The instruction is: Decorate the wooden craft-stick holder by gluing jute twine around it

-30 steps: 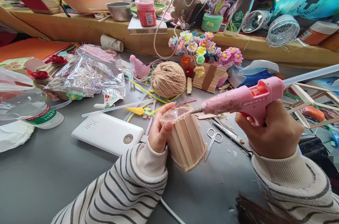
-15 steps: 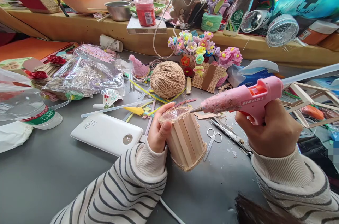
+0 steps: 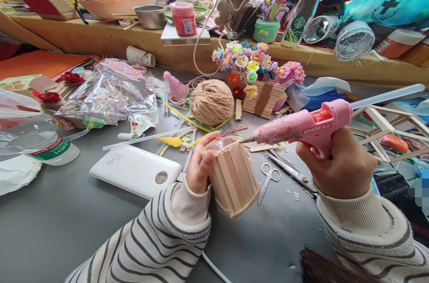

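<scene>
My left hand [image 3: 201, 164] is closed round a small cup covered in wooden craft sticks [image 3: 234, 178], tilted above the table. Twine edges the cup at its rim and along its base. In my right hand [image 3: 342, 162] is a pink hot glue gun [image 3: 301, 126], a long translucent glue stick [image 3: 389, 95] sticking out of its back. The gun's nozzle meets the cup's rim at the right side; whether glue is flowing I cannot tell. Behind the cup lies a ball of twine [image 3: 212, 102].
Small scissors [image 3: 269, 178] and larger scissors [image 3: 291, 169] lie right of the cup. A white power bank [image 3: 134, 169] is at left, near a plastic bottle [image 3: 53, 149]. Fuzzy flowers [image 3: 248, 62] and a stick frame [image 3: 389, 131] stand behind. A crowded shelf [image 3: 110, 44] spans the back.
My right hand and the glue gun have shifted slightly left, with the nozzle still at the cup's rim. The cup has tilted very slightly in my left hand.
</scene>
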### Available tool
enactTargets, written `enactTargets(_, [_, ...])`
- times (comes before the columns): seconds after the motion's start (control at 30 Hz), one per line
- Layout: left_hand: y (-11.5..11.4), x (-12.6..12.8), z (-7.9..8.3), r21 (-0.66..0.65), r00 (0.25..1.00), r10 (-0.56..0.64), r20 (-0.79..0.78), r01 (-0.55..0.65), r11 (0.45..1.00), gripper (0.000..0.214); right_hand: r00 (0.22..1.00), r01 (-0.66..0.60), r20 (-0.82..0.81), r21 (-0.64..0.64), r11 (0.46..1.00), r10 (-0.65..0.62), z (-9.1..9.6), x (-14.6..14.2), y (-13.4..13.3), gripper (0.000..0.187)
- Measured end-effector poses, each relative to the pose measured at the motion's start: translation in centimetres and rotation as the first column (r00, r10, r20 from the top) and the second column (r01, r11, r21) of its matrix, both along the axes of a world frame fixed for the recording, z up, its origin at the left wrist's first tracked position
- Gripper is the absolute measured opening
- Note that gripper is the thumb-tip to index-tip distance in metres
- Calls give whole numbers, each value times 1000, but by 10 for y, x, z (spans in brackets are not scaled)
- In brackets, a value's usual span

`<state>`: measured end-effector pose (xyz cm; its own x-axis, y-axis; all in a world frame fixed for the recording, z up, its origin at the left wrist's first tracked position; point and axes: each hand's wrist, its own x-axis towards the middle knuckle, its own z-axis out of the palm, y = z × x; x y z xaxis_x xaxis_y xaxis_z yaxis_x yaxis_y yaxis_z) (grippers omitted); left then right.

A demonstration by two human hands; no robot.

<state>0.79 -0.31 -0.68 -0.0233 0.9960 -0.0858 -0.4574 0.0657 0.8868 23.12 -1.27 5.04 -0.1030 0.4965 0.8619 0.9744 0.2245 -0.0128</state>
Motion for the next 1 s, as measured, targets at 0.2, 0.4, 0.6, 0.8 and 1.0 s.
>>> enactTargets(0.2, [-3,1,8,-21,1000,-17,10,17,1000,73,1000,11,27,43,999,-12,1,-2,1,10])
enactTargets(0.4, [-3,2,11,-40,1000,-17,16,18,999,73,999,41,10,6,999,-41,0,-3,0,14])
enactTargets(0.6, [-2,3,12,-43,1000,-10,26,11,999,72,998,62,24,9,998,-62,-1,-1,2,18])
enactTargets(0.8, [-2,3,12,-64,999,-5,36,7,998,73,999,-37,29,12,999,36,0,-1,2,8])
enactTargets(1.0, [-2,1,13,-87,999,-10,32,13,996,73,997,38,-66,-57,998,-42,-4,0,0,11])
